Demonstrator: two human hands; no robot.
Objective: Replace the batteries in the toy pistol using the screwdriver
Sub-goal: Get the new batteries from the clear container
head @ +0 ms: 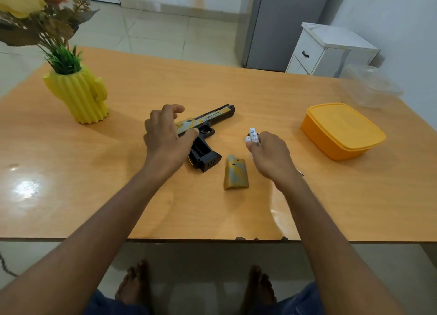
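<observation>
The black and gold toy pistol (208,123) lies on its side in the middle of the wooden table (236,90), barrel pointing far right, its grip compartment open. My left hand (163,134) rests over its rear, thumb touching the frame, fingers loosely curled above it. The gold grip cover (235,172) lies loose on the table just right of the grip. My right hand (269,153) holds white batteries (251,134) in its fingertips. A thin metal tip, apparently the screwdriver (300,172), sticks out from under my right wrist.
A yellow cactus-shaped vase (80,97) with artificial flowers stands at the left. An orange lidded box (343,130) sits at the right, with crumpled clear plastic (371,87) behind it. A white cabinet (331,49) stands beyond the table.
</observation>
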